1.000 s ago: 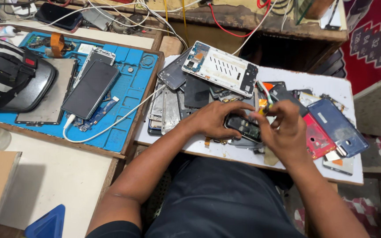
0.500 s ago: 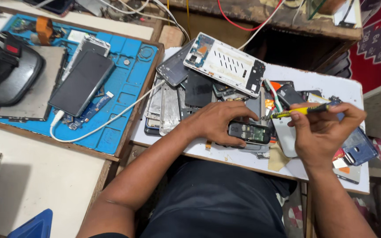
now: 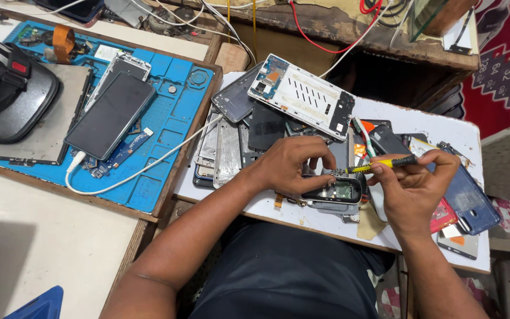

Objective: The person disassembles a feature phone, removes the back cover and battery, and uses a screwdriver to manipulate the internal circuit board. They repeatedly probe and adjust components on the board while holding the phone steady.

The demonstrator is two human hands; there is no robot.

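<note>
My left hand (image 3: pixel 290 165) presses down on a small opened black phone (image 3: pixel 334 192) lying on the white board (image 3: pixel 444 127), its circuit board showing. My right hand (image 3: pixel 411 189) grips a yellow-handled screwdriver (image 3: pixel 379 165), held level with its tip pointing left just above the top edge of the phone, close to my left fingers.
A heap of phone frames, back covers and a white tablet frame (image 3: pixel 305 94) covers the board behind my hands. A blue phone cover (image 3: pixel 473 207) lies at right. To the left a blue repair mat (image 3: pixel 166 127) holds a dark phone (image 3: pixel 110 115), a white cable and a black bag (image 3: pixel 4 88).
My right hand has drawn back to the right and turned the screwdriver level. The view has shifted closer. My left hand stays on the small phone.
</note>
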